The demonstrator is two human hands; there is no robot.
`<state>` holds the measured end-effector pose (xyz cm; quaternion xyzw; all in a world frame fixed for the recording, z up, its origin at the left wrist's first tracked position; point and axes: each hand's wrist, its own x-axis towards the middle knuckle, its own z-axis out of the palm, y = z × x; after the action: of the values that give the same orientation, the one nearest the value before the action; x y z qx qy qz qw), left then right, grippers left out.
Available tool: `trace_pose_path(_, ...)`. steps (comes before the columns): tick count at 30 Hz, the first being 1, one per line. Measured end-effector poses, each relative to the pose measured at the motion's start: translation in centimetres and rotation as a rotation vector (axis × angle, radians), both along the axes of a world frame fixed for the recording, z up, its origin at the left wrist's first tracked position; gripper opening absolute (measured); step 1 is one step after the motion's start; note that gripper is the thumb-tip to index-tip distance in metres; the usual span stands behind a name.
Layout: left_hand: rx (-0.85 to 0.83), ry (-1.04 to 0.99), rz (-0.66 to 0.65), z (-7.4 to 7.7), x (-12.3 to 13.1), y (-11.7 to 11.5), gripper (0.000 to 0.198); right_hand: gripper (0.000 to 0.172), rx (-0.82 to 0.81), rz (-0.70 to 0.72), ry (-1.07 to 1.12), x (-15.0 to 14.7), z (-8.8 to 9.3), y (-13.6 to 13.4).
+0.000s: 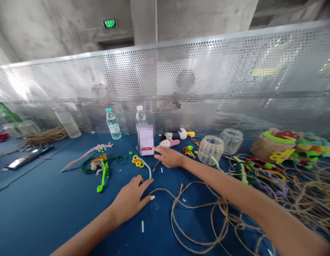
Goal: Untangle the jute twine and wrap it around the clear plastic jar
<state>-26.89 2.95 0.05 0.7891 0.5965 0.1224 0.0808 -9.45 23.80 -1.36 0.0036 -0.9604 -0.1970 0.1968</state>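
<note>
My right hand (168, 156) reaches forward over the blue table (47, 209), fingers stretched out, its fingertips touching the lower edge of a phone (146, 140) that stands propped against a water bottle (140, 117). My left hand (132, 199) lies flat on the table with its fingers apart, holding nothing. Just beyond its fingertips lies a pale blue pipe cleaner with yellow loops (139, 162). A dark pen (156, 165) lies under the right hand. Loose jute twine (197, 206) curls beside both arms.
Pipe-cleaner flowers (100, 165) lie to the left, small plush toys (175, 137) behind the phone. Two glass jars (211, 149) stand to the right, with a heap of coloured pipe cleaners and twine (287, 149) further right. A second bottle (113, 123), a phone (26, 158) and a perforated metal screen (234, 78) lie beyond.
</note>
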Motion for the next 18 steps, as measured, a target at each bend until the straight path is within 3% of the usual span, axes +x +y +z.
trace_pose_path(6,0.043,0.159,-0.176,0.3,-0.9,-0.7,0.039,0.033,-0.021,-0.045,-0.056,-1.3,0.8,0.8)
trace_pose_path(11,0.422,0.188,-0.283,1.5,-2.4,-2.6,0.037,0.034,-0.082,-0.157,0.010,-1.4,2.2,0.6)
trace_pose_path(14,0.556,0.147,-0.280,2.0,-3.5,-3.9,0.038,0.034,-0.131,-0.212,0.052,-0.2,3.9,-1.5)
trace_pose_path(18,0.397,-0.002,-0.169,1.7,-4.3,-5.2,0.030,0.030,-0.223,-0.225,0.018,3.3,5.6,-6.9)
